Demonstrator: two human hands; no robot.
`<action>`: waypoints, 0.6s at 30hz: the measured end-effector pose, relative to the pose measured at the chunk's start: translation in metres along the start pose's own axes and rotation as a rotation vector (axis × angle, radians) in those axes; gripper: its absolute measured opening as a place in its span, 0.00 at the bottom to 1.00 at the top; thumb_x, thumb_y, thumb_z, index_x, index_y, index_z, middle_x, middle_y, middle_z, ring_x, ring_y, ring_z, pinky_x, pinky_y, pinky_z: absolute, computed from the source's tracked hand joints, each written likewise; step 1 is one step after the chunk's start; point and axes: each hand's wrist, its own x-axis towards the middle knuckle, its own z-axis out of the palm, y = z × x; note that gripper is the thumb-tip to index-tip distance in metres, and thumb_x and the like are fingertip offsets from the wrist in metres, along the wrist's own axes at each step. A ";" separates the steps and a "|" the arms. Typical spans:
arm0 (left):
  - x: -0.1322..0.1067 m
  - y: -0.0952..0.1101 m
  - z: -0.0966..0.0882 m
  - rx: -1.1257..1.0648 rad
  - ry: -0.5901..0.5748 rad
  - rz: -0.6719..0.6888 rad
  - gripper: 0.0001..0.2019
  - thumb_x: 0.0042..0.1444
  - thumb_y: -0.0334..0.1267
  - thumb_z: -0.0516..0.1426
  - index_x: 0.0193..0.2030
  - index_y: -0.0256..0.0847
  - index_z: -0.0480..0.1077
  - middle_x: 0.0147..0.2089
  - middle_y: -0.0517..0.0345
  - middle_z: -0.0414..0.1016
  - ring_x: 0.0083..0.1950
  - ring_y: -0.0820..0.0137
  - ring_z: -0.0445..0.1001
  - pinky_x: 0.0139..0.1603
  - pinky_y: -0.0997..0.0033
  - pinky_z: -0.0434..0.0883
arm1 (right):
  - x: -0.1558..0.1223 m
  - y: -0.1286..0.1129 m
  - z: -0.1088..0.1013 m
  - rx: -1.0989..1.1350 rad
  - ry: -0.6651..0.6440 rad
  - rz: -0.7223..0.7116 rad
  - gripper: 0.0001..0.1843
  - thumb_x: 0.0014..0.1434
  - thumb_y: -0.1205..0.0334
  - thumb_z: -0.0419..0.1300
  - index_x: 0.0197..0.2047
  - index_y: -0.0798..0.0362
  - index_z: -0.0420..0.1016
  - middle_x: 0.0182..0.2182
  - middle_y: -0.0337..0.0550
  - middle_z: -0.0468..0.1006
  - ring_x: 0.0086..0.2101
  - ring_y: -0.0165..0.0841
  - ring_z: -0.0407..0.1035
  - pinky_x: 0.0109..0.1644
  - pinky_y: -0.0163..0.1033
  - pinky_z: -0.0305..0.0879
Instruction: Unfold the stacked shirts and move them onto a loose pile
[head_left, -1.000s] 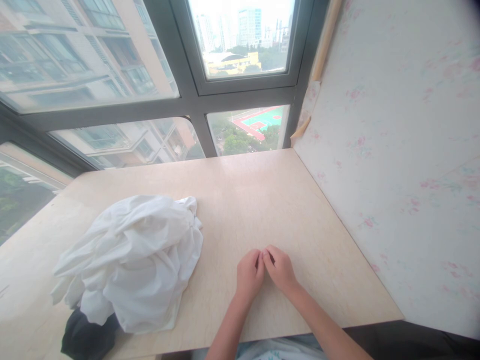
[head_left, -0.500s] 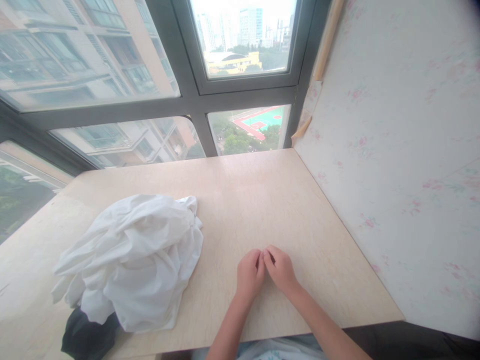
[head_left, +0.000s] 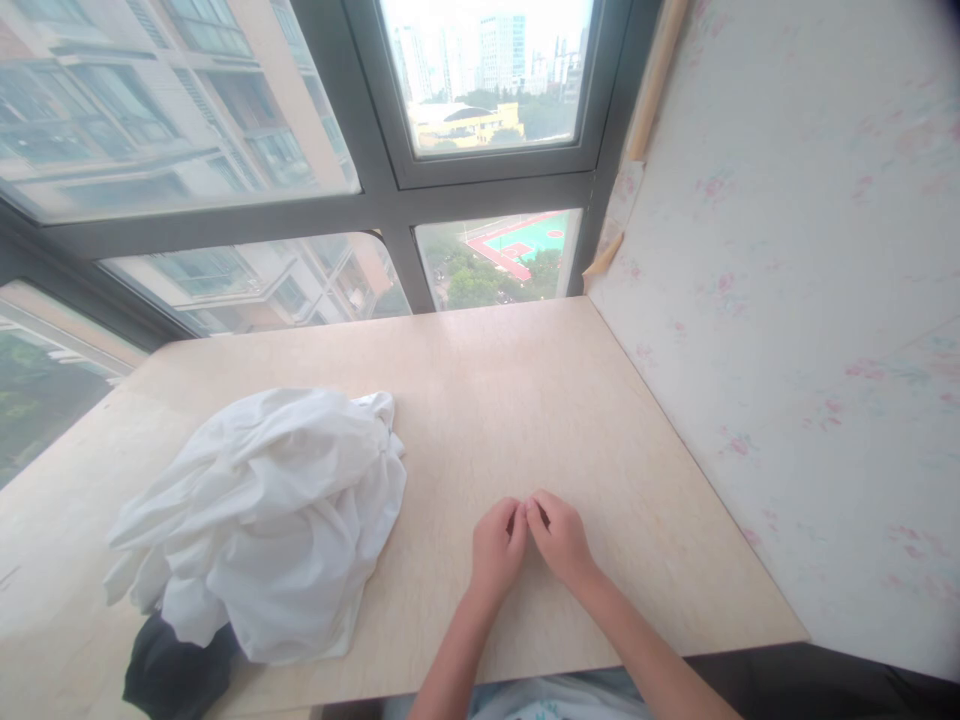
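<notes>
My left hand (head_left: 498, 541) and my right hand (head_left: 558, 537) rest side by side near the front of the pale sill top (head_left: 480, 420). Both are closed, fingers curled inward, and they touch at the thumbs and forefingers. Nothing shows in either one; the curled fingers are partly hidden from above. To the left of my hands lies a crumpled heap of white cloth (head_left: 277, 520), apart from them. A piece of black cloth (head_left: 176, 668) sticks out from under its near left corner.
A dark window frame (head_left: 487, 195) borders the sill at the back and left. On the right rises a wall with flowered wallpaper (head_left: 787, 300), its paper peeling at the corner by the window. The sill's front edge runs just before my body.
</notes>
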 end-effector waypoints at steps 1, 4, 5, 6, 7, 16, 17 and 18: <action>0.002 0.002 -0.006 -0.060 -0.003 -0.021 0.18 0.67 0.47 0.46 0.30 0.40 0.65 0.26 0.58 0.69 0.29 0.71 0.66 0.30 0.72 0.60 | 0.000 0.000 0.000 -0.006 -0.003 -0.006 0.19 0.68 0.59 0.46 0.26 0.53 0.63 0.22 0.36 0.67 0.24 0.26 0.59 0.30 0.33 0.50; 0.006 0.012 -0.045 -0.289 0.059 -0.110 0.17 0.66 0.50 0.48 0.46 0.39 0.69 0.35 0.52 0.77 0.33 0.68 0.74 0.33 0.70 0.69 | -0.001 0.002 0.002 -0.041 -0.017 -0.026 0.19 0.68 0.58 0.47 0.26 0.53 0.62 0.21 0.36 0.65 0.24 0.26 0.58 0.30 0.34 0.48; 0.007 0.017 -0.065 -0.323 0.113 -0.127 0.18 0.64 0.51 0.50 0.49 0.39 0.68 0.38 0.51 0.78 0.36 0.67 0.76 0.35 0.69 0.71 | -0.001 0.002 0.002 -0.053 -0.020 -0.029 0.19 0.68 0.58 0.47 0.25 0.53 0.61 0.21 0.35 0.64 0.23 0.26 0.57 0.29 0.34 0.47; 0.008 0.022 -0.088 -0.294 0.183 -0.116 0.19 0.63 0.52 0.53 0.50 0.39 0.68 0.40 0.50 0.78 0.38 0.66 0.76 0.37 0.68 0.72 | -0.001 0.003 0.003 -0.061 -0.022 -0.030 0.19 0.68 0.58 0.47 0.25 0.53 0.60 0.21 0.35 0.63 0.23 0.26 0.56 0.29 0.34 0.46; 0.009 0.029 -0.112 -0.230 0.242 -0.084 0.19 0.62 0.52 0.54 0.51 0.40 0.69 0.43 0.49 0.78 0.41 0.65 0.77 0.40 0.67 0.73 | -0.001 0.003 0.003 -0.066 -0.025 -0.031 0.19 0.68 0.59 0.47 0.25 0.53 0.59 0.21 0.35 0.62 0.23 0.26 0.56 0.29 0.34 0.46; 0.029 0.021 -0.316 0.846 0.816 -0.109 0.47 0.39 0.77 0.56 0.55 0.38 0.67 0.59 0.45 0.71 0.61 0.52 0.67 0.62 0.39 0.63 | -0.003 0.004 0.003 -0.055 -0.029 -0.048 0.19 0.68 0.60 0.47 0.24 0.52 0.56 0.20 0.35 0.61 0.22 0.26 0.55 0.29 0.35 0.46; 0.033 0.012 -0.331 0.901 0.788 -0.193 0.51 0.32 0.80 0.57 0.53 0.38 0.68 0.61 0.44 0.69 0.63 0.49 0.64 0.63 0.37 0.60 | -0.003 0.004 0.003 -0.055 -0.027 -0.050 0.19 0.68 0.60 0.47 0.24 0.52 0.56 0.20 0.35 0.61 0.22 0.26 0.55 0.29 0.34 0.46; 0.036 0.003 -0.342 0.925 0.755 -0.277 0.53 0.26 0.80 0.58 0.50 0.37 0.68 0.60 0.43 0.70 0.62 0.47 0.65 0.61 0.36 0.61 | -0.002 0.003 0.003 -0.055 -0.025 -0.053 0.19 0.68 0.60 0.47 0.24 0.52 0.56 0.20 0.35 0.61 0.22 0.26 0.55 0.29 0.34 0.46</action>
